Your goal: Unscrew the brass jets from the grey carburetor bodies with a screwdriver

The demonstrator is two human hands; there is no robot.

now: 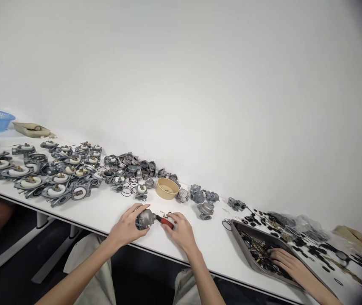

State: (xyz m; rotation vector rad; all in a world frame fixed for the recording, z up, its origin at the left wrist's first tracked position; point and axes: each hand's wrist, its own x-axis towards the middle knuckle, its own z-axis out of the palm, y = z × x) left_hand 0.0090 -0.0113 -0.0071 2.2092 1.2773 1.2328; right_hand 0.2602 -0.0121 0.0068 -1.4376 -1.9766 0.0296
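Observation:
My left hand (128, 226) is wrapped round a grey metal carburetor (146, 218), holding it on its side just above the table's front edge. In my right hand (182, 231) is a screwdriver (167, 223) with a red and black handle. Its front end points left at the carburetor's rounded bowl and seems to meet it; the tip itself is hard to make out. A few tiny brass pieces (162, 213) lie on the table just behind the screwdriver.
Many carburetor bodies (57, 190) with white floats cover the left side. A round paper bowl (167, 189) stands behind my hands. At the right, another person's hand (284, 260) reaches into a metal tray (247, 256) of small parts. Black rubber pieces (319, 252) lie beyond it.

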